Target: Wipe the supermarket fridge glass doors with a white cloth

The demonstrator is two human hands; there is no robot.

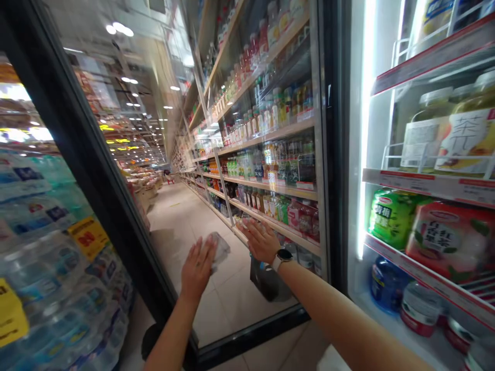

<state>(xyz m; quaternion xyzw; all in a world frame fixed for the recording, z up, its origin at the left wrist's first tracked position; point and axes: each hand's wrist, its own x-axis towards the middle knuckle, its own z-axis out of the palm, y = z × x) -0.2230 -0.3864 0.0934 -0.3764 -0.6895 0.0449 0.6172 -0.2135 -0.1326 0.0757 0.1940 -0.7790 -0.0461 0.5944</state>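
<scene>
Bare right forearm [340, 314] reaches to a black-framed glass cooler door [251, 332], right hand [261, 239] spread open; left hand [197, 268] presses crumpled clear plastic [221, 251] (its grip cannot be told).

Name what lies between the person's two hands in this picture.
In the head view, crumpled clear plastic sits against the left hand, with a stretch of glass cooler door between it and the right hand.
</scene>
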